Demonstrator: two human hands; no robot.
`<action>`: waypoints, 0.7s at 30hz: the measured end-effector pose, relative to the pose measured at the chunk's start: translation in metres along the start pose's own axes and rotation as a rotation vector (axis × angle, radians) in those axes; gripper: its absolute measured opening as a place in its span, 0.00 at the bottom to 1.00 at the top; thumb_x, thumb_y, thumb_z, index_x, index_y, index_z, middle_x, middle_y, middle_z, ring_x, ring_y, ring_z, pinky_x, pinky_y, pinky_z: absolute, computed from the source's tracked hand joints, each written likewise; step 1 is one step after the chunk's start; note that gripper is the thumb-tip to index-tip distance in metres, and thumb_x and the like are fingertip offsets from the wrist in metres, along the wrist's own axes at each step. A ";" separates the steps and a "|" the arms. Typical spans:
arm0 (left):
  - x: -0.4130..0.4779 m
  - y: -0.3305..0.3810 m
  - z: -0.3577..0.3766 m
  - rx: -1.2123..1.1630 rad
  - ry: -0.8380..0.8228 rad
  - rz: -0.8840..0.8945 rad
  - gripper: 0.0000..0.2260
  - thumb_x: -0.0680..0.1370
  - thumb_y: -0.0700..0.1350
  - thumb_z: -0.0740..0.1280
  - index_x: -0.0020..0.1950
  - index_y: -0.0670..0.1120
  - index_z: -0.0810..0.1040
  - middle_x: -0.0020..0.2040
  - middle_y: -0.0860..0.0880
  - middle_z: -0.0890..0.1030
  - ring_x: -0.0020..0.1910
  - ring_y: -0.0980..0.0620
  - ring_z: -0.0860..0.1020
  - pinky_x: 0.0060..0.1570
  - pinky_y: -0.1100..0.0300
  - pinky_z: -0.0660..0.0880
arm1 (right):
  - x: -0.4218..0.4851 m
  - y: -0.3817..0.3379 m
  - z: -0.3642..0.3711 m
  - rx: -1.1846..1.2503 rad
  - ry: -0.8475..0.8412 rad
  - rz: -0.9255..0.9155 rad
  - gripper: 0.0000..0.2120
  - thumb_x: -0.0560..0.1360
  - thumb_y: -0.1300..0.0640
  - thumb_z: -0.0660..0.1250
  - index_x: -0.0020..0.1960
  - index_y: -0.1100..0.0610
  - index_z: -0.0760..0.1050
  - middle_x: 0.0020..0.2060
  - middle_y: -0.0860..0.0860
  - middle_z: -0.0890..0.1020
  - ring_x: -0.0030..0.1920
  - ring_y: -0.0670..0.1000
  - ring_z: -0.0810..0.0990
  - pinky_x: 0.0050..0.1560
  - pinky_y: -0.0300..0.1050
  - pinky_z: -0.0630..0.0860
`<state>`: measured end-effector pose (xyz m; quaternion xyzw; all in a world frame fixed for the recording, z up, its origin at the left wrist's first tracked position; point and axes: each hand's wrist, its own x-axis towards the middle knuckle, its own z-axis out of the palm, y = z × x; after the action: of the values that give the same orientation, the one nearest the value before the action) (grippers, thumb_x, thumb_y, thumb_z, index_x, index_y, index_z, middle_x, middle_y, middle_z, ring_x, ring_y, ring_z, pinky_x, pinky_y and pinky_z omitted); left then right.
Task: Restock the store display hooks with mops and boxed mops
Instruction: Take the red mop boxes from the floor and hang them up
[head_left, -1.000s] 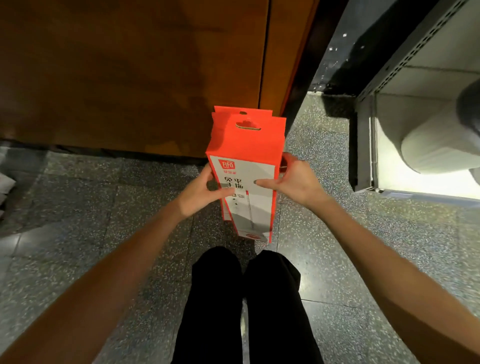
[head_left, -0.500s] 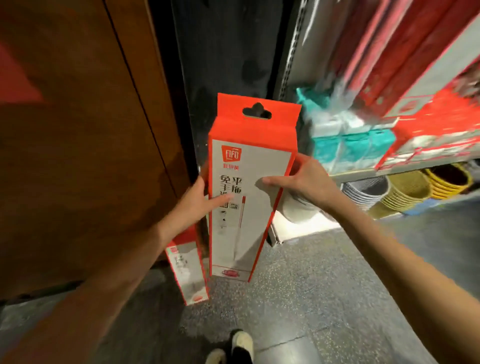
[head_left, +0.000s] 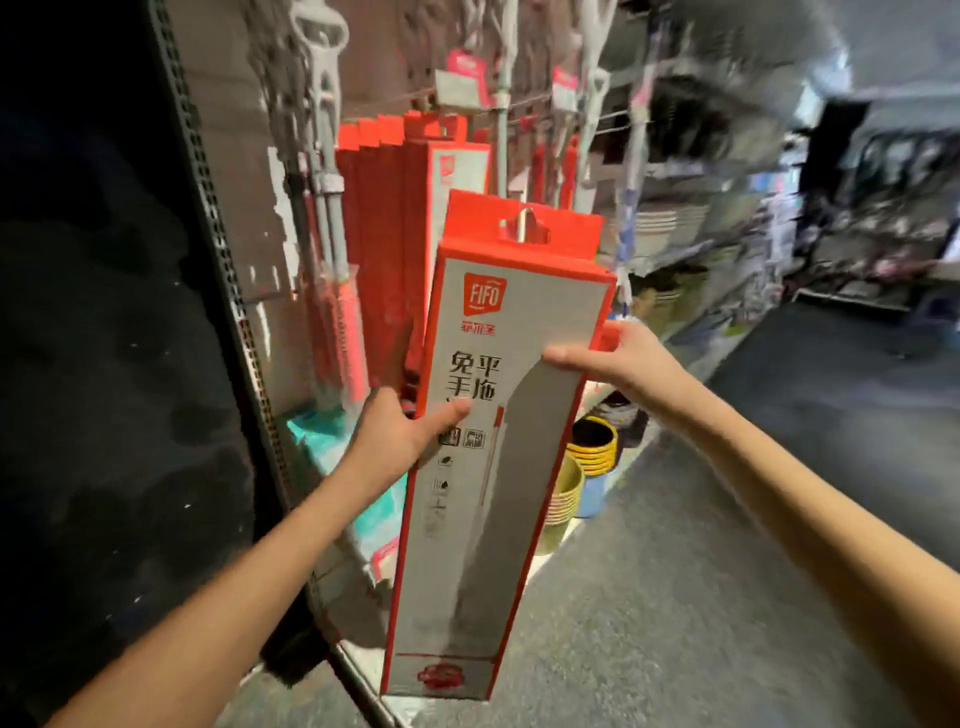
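Note:
I hold a tall boxed mop, grey-fronted with red edges and a red hang tab, upright in front of me. My left hand grips its left edge, thumb across the front. My right hand grips its right edge higher up, thumb on the front. Behind the box, several matching red boxed mops hang in a row on the display. Loose mops with grey and white handles hang to the left of them and above. The hooks themselves are blurred.
A dark perforated shelf upright stands at the left. Stacked yellow and green baskets sit on the low shelf at the right of the box. Teal packages lie behind my left hand. The grey aisle floor stretches to the right.
I have lifted the box from floor level up to the display, and my view has swung from the floor and wooden panel to the hanging mops. Both hands kept their grip.

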<state>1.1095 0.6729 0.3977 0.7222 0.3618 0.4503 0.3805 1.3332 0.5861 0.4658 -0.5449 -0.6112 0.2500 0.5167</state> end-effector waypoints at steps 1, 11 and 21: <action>0.015 0.007 0.024 -0.020 -0.024 0.048 0.16 0.69 0.51 0.75 0.54 0.52 0.78 0.49 0.52 0.84 0.43 0.59 0.82 0.45 0.62 0.79 | 0.003 0.004 -0.027 -0.005 0.037 0.000 0.12 0.68 0.56 0.74 0.51 0.53 0.81 0.46 0.45 0.85 0.49 0.43 0.83 0.52 0.40 0.79; 0.158 0.076 0.281 -0.052 -0.084 0.180 0.12 0.72 0.50 0.72 0.53 0.49 0.80 0.41 0.61 0.81 0.37 0.72 0.79 0.37 0.77 0.71 | 0.058 0.071 -0.285 -0.028 0.170 -0.025 0.08 0.73 0.58 0.70 0.53 0.52 0.79 0.39 0.39 0.85 0.43 0.39 0.84 0.39 0.30 0.76; 0.327 0.045 0.450 0.122 -0.047 0.207 0.35 0.60 0.79 0.62 0.49 0.52 0.78 0.45 0.53 0.84 0.44 0.56 0.82 0.46 0.52 0.78 | 0.183 0.198 -0.439 -0.033 0.203 0.032 0.13 0.73 0.54 0.71 0.58 0.50 0.78 0.48 0.42 0.84 0.47 0.40 0.83 0.43 0.31 0.78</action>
<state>1.6430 0.8352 0.4227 0.7877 0.3029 0.4475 0.2957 1.8345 0.6981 0.5096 -0.5853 -0.5511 0.1918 0.5629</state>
